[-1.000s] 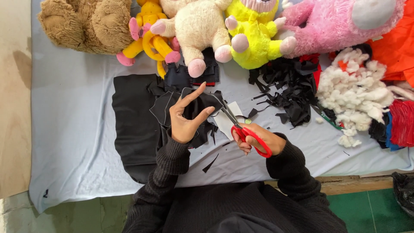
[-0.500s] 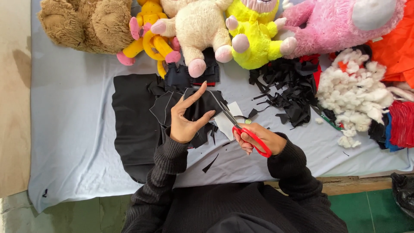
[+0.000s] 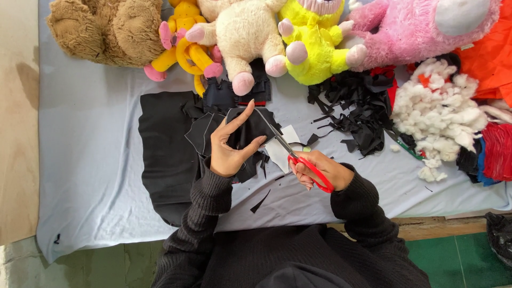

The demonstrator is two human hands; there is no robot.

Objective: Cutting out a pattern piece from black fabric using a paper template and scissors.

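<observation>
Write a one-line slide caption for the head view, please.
Left hand holds black fabric piece while right hand cuts it with red-handled scissors.

Left hand [image 3: 230, 145] up, palm showing, first finger straight, thumb and fingers pinching. Right hand [image 3: 319, 169] lower, fingers curled tight in a grip. Both arms bent, dark sleeves to wrists.

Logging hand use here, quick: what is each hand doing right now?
Left hand: closed on a piece of black fabric.
Right hand: closed on red-handled scissors, cutting that fabric.
</observation>
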